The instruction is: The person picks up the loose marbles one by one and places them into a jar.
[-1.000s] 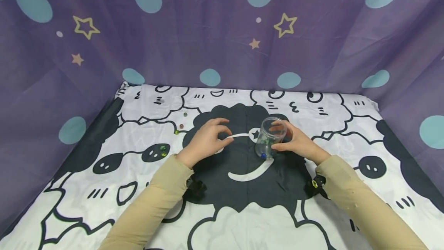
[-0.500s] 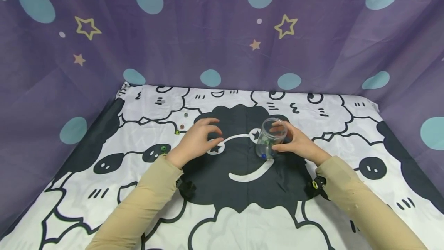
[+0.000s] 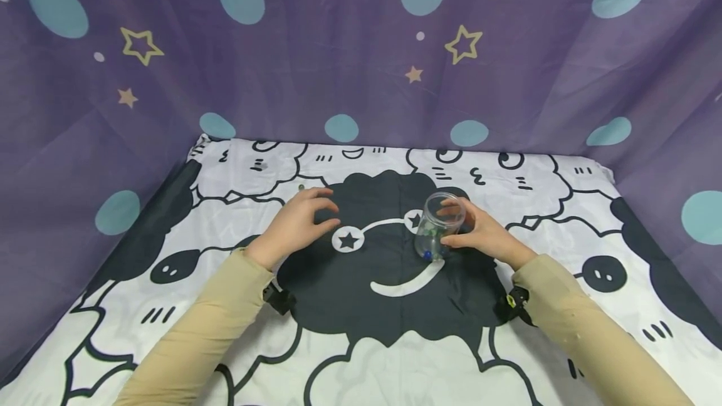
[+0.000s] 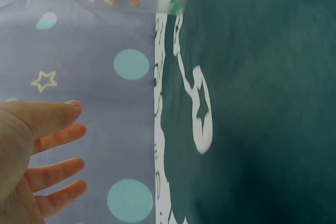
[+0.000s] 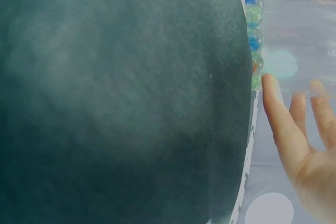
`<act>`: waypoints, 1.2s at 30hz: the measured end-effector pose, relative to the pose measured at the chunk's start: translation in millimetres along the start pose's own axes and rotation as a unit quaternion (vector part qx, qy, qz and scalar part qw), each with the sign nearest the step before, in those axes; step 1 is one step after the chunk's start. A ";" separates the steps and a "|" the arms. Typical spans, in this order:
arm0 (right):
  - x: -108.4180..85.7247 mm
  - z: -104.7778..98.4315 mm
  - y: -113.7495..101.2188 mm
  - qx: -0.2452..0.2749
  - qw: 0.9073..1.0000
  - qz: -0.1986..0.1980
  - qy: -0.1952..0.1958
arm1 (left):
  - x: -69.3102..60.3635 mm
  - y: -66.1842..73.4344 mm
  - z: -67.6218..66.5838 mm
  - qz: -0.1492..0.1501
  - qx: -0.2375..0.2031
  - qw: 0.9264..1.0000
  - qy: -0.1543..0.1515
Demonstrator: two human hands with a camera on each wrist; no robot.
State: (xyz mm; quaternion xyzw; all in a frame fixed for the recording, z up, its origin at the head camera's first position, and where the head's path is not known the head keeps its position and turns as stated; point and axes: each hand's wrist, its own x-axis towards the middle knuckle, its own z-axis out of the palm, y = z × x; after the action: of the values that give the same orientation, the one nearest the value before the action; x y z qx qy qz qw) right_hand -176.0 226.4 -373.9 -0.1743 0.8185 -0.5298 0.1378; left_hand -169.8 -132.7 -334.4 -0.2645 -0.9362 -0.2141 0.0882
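Observation:
A clear jar (image 3: 439, 225) stands on the black patch of the cloth, with blue and green marbles (image 3: 429, 254) at its bottom. My right hand (image 3: 487, 234) grips the jar from the right, thumb in front and fingers behind. In the right wrist view, several marbles (image 5: 254, 40) show through the jar beside the thumb of my right hand (image 5: 304, 135). Away to the left, my left hand (image 3: 296, 223) hovers with parted, slightly bent fingers and nothing between them; its fingers (image 4: 58, 169) also look empty in the left wrist view.
One small marble (image 3: 301, 187) lies on the white cloth (image 3: 350, 371) just beyond my left hand. That hand and its sleeve cover the area where other marbles lay. A purple curtain (image 3: 338, 67) rises behind the table and along both sides.
My left hand has moved left, away from the jar, and now covers the spot of several loose marbles. My right hand and the jar have stayed in place.

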 end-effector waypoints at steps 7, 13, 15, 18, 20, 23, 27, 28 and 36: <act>1.3 -1.0 0.5 0.008 1.000 0.001 -0.007 | -3.5 -18.9 -10.8 -0.018 0.010 1.000 -0.009; 2.1 -2.2 -0.4 0.008 1.000 0.003 -0.005 | -4.4 -35.0 -18.4 -0.044 0.017 0.999 -0.015; 2.0 -2.3 -0.4 0.006 1.000 -0.002 -0.004 | -4.5 -39.8 -20.6 -0.047 0.022 0.999 -0.016; 1.6 -1.8 0.8 0.005 1.000 -0.002 -0.002 | -5.1 -46.9 -23.0 -0.055 0.032 0.998 -0.022; 1.1 -1.4 1.6 0.004 1.000 -0.004 -0.003 | -5.8 -51.9 -24.2 -0.064 0.034 0.997 -0.028; 0.6 -0.6 2.6 0.007 1.000 -0.003 -0.004 | -6.7 -59.6 -25.2 -0.080 0.038 0.996 -0.034; 0.4 0.0 2.5 0.006 1.000 -0.006 -0.003 | -7.1 -68.4 -26.2 -0.099 0.032 0.994 -0.040; 0.5 0.0 2.6 0.007 1.000 -0.006 -0.004 | -7.2 -70.1 -26.2 -0.103 0.029 0.993 -0.041; 0.6 -0.3 3.3 0.000 1.000 -0.003 -0.002 | -7.1 -86.9 -20.7 -0.115 0.028 0.991 -0.060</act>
State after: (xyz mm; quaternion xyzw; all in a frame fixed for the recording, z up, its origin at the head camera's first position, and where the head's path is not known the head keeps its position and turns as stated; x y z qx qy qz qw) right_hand -177.1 227.6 -376.8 -0.1773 0.8178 -0.5299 0.1379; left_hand -209.0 -211.9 -348.7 -0.1647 -0.9696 -0.1805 0.0145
